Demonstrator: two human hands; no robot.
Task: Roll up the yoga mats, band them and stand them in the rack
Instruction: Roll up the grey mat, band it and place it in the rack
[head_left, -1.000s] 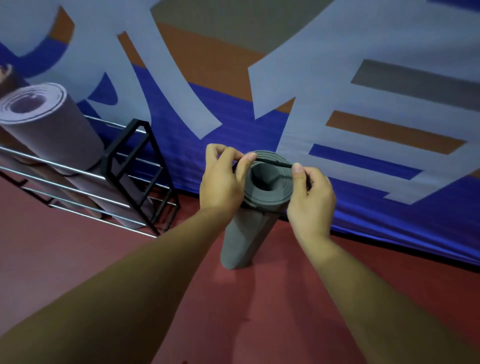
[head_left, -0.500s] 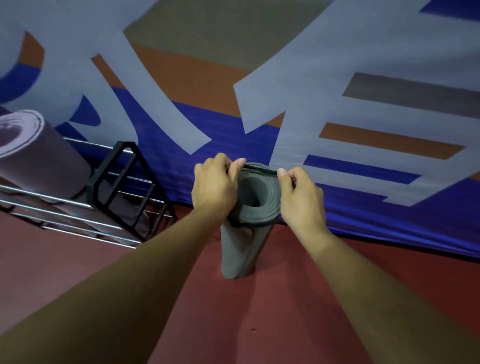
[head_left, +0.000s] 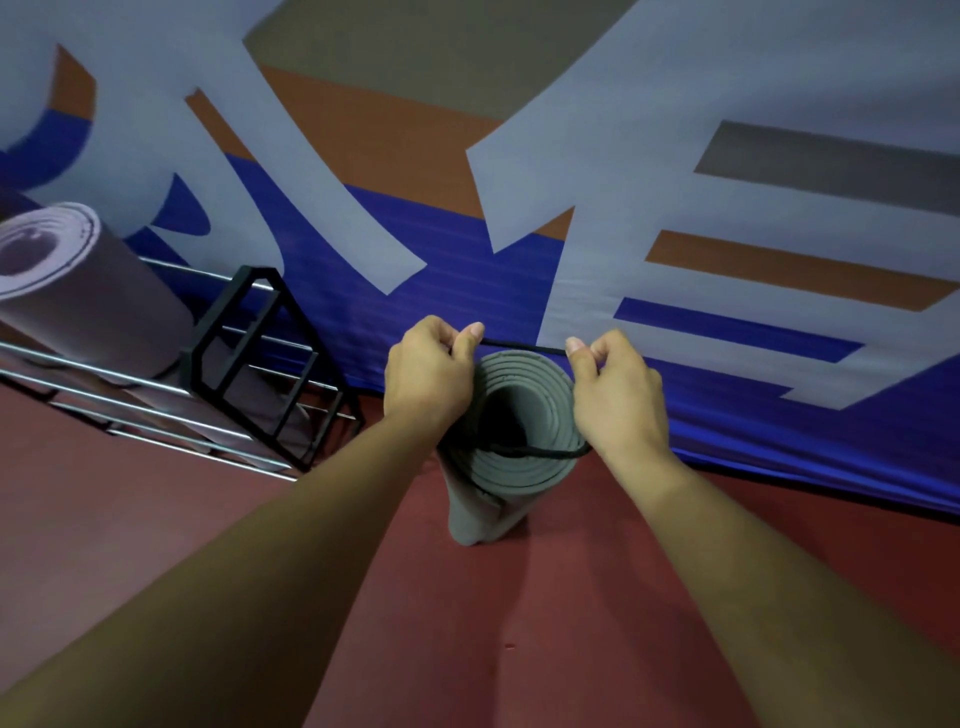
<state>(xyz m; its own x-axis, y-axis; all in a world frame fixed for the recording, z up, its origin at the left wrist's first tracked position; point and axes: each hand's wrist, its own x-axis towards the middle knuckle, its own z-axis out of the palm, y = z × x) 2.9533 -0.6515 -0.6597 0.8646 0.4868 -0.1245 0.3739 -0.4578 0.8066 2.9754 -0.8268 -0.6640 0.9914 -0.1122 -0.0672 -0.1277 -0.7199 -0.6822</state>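
1. Because the grey rolled foam yoga mat (head_left: 511, 467) stands upright on the red floor (head_left: 467, 623), its top accepts a band.
2. Left hand (head_left: 428, 374) and right hand (head_left: 615, 389) each pinch the thin black elastic band (head_left: 524, 346), stretching it over that top.

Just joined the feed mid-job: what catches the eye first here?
Dead centre, a grey rolled yoga mat stands on end on the red floor, with the left hand and right hand pinching a black band stretched open over its top end. At far left a metal rack holds a mauve rolled mat, and a big blue, grey and orange banner fills the background.
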